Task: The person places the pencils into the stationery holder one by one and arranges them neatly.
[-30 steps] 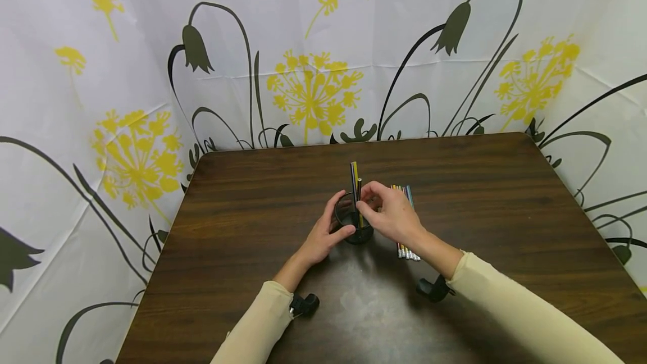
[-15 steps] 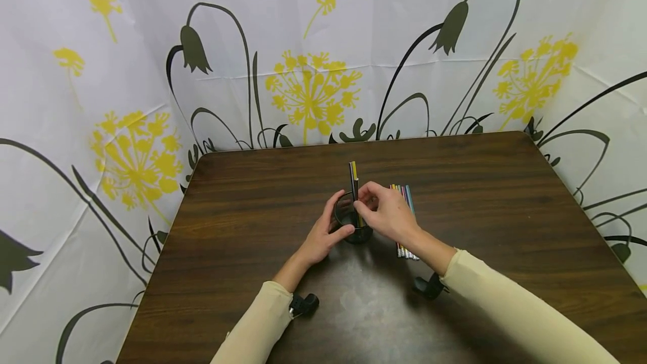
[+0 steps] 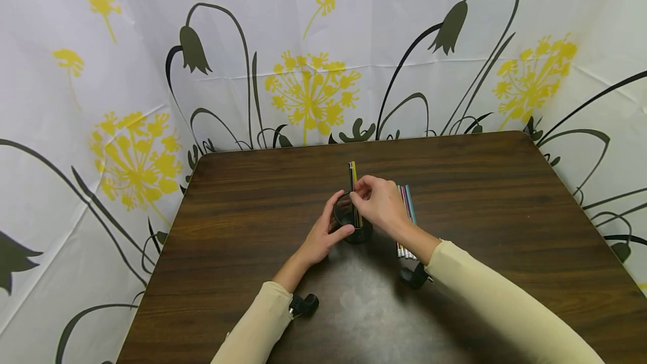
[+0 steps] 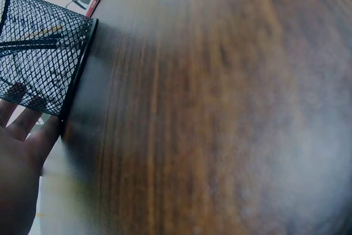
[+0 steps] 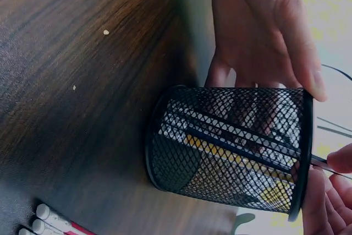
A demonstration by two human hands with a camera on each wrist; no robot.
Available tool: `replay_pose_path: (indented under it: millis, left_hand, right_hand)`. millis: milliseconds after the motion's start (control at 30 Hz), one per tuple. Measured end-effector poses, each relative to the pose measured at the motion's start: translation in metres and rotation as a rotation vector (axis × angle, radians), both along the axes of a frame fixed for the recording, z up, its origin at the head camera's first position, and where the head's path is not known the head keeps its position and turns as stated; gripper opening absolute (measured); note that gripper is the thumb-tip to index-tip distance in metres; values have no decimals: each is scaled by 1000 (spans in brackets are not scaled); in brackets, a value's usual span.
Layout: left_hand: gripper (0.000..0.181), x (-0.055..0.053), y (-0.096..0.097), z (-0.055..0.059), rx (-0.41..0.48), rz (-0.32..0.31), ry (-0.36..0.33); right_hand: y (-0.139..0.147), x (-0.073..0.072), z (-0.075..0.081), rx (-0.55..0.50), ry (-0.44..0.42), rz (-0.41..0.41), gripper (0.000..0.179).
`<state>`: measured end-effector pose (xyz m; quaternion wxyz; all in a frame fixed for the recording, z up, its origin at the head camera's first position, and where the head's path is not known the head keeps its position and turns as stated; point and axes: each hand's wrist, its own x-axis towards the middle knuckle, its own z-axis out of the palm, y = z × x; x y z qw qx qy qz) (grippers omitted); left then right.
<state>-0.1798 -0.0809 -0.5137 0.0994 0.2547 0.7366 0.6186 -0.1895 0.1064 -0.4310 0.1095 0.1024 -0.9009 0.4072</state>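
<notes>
A black mesh pencil cup (image 3: 361, 236) stands on the table. My left hand (image 3: 319, 236) holds it around the left side, thumb near the rim; the right wrist view shows that hand's (image 5: 256, 31) fingers behind the mesh. At the mouth, my right hand (image 3: 383, 205) pinches a dark pencil (image 5: 318, 161) that reaches down inside. A yellow pencil (image 3: 354, 168) and another dark one stand in the cup, their upper ends above the rim. Through the mesh, the left wrist view shows pencils inside the cup (image 4: 38, 48).
Several colored pencils (image 3: 410, 204) lie side by side right of the cup, partly hidden by the right forearm. Their white eraser ends (image 5: 43, 211) show in the right wrist view. A flowered curtain (image 3: 227, 100) hangs behind the brown wood-grain table (image 3: 480, 195).
My right hand has moved slightly left, and the dark pencil in it has sunk lower into the cup. The left hand and cup have stayed in place.
</notes>
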Motion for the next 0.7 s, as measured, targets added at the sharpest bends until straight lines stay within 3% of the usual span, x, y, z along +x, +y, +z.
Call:
replay_pose_path:
  millis: [433, 700]
  left_hand:
    - [75, 1, 0, 1, 7, 3, -3]
    - [75, 2, 1, 4, 12, -7, 15]
  right_hand:
    - [-11, -7, -3, 19, 45, -96, 7]
    - [-15, -9, -4, 33, 57, -111, 7]
